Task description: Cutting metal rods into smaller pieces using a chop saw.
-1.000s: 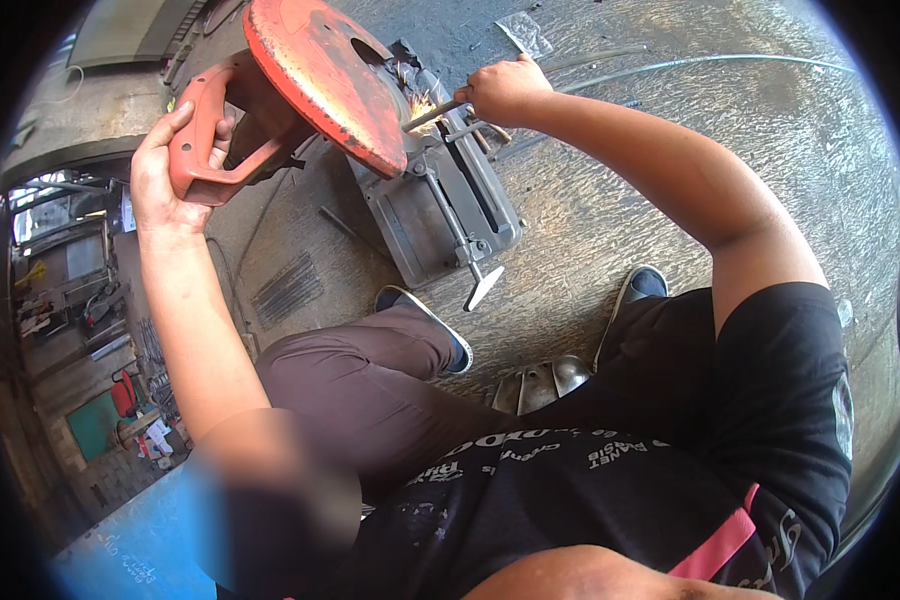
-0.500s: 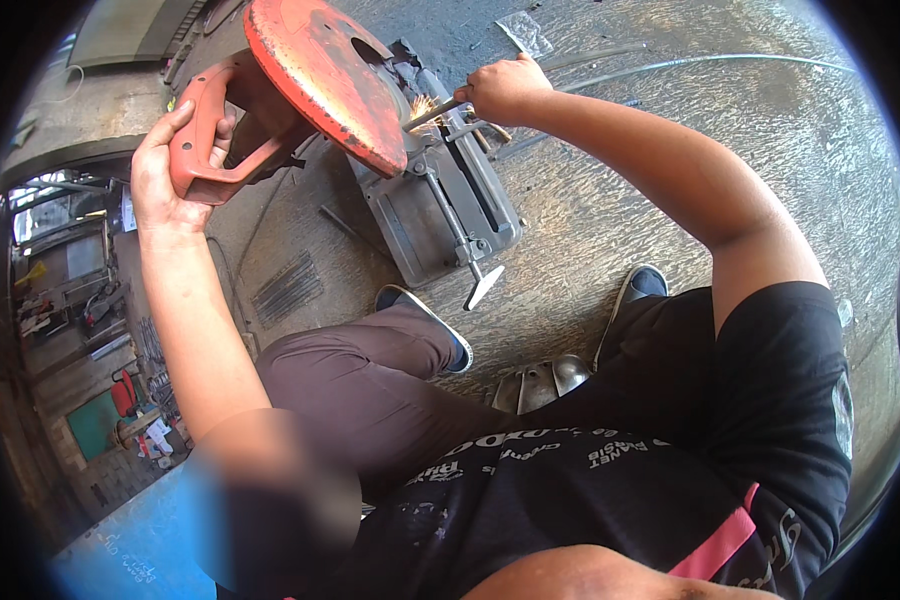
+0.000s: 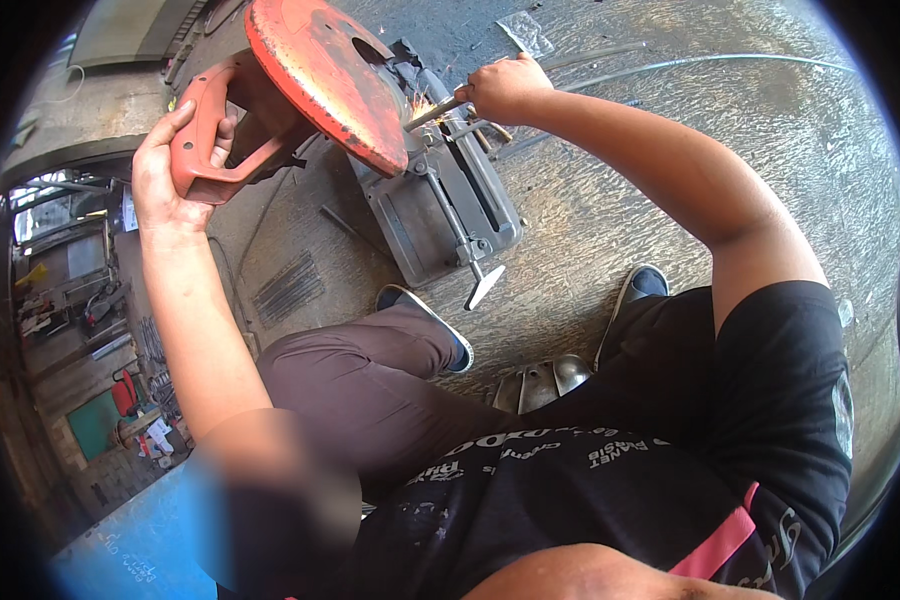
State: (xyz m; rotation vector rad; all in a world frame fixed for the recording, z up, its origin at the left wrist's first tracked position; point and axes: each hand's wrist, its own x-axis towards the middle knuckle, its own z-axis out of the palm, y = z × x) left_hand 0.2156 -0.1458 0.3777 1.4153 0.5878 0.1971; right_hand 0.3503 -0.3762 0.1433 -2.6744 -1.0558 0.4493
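The left hand (image 3: 160,182) is closed around the loop-shaped handle (image 3: 194,135) of the red cutting machine, its fingers wrapped on the grip, and the right hand (image 3: 506,90) is folded in a fist about a metal rod (image 3: 437,113). This rod lies just above the machine's base (image 3: 410,230), its far end reaching the edge of the round guard (image 3: 305,75), where orange sparks (image 3: 422,104) are flying. To do this step well, I think the left hand should press the handle with even, moderate force, and the right hand should hold the rod straight and firm, fingers well apart from the sparks; 1 small twist could jam the cutting disc, which is mostly hidden from this view. In my judgement, the screw clamp (image 3: 448,213) would secure the rod more safely than bare fingers. About the materials, the guard is painted metal, flat like a plate, with a worn and chipped rim; the handle looks smoother, with small round screw holes. The base is grey and boxy with rounded corners, and the clamp ends in a pale flat crossbar (image 3: 484,287). The floor (image 3: 570,240) is rough and streaked, and several thin, straight bars (image 3: 288,288) lie on it, left of the base
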